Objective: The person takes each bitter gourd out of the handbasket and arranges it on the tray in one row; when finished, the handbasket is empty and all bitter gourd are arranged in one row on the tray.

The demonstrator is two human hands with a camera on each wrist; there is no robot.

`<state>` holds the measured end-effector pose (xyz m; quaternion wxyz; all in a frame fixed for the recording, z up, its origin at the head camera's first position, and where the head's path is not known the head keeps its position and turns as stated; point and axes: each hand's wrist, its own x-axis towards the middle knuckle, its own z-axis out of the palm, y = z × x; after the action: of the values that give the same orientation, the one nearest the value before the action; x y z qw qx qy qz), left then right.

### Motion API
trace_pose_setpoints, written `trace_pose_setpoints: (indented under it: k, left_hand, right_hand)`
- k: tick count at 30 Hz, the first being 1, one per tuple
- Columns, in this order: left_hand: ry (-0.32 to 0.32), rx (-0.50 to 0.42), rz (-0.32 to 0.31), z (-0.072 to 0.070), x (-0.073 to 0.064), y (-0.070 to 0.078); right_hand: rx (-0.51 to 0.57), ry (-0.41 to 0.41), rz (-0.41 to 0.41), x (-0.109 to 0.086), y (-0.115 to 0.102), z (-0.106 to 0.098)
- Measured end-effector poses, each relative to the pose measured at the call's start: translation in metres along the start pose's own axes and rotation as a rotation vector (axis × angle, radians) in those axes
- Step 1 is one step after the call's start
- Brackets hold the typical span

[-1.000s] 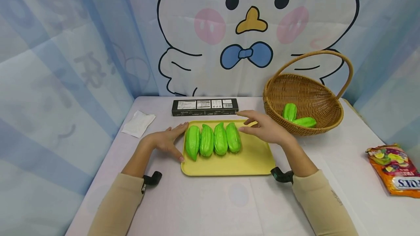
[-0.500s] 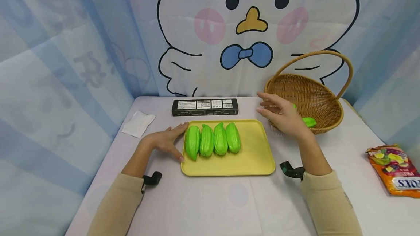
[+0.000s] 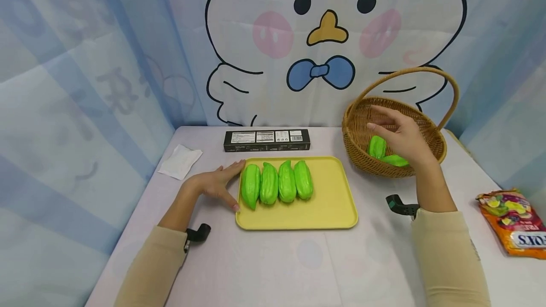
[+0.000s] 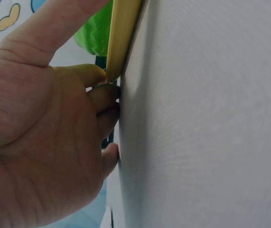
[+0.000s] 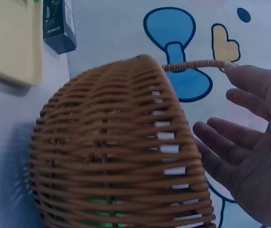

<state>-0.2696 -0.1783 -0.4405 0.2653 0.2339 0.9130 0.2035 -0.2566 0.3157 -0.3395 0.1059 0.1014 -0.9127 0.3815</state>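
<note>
My left hand (image 3: 214, 186) rests at the left edge of the yellow tray (image 3: 334, 203), fingers spread, thumb and fingertips right at its rim. In the left wrist view the palm (image 4: 45, 128) stands beside the tray's side wall (image 4: 121, 38). Several green, ribbed star fruit (image 3: 286, 182) lie side by side on the tray's left half. My right hand (image 3: 401, 134) hovers over the wicker basket (image 3: 360, 160), holding nothing, fingers loosely bent. Two more star fruit (image 3: 377, 147) lie in the basket, one partly hidden by the hand.
A long black box (image 3: 267, 140) lies behind the tray. At the left is a white tissue packet (image 3: 180, 161). An orange snack bag (image 3: 514, 221) lies at the far right. The basket's tall handle (image 3: 455, 94) arches up at the back, before a printed curtain (image 3: 324, 103).
My right hand has moved right from beside the star fruit on the tray to over the basket. My left hand and the star fruit have stayed in place.
</note>
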Motion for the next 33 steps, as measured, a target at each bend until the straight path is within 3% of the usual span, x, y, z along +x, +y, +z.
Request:
trace_pose_setpoints:
  k: [8,18,33]
  left_hand:
    - [-0.001,-0.005,-0.007,0.001,-0.001,0.0]
    - [-0.007,0.002,0.003,0.0,0.001,-0.001]
    - [-0.004,0.0,0.019,0.001,0.001,-0.001]
  right_hand:
    - [-0.071,-0.106,0.087,0.013,0.025,-0.016]
    - [-0.183,-0.24,0.128,0.032,0.054,-0.021]
    - [-0.169,-0.467,0.219,0.042,0.075,-0.017]
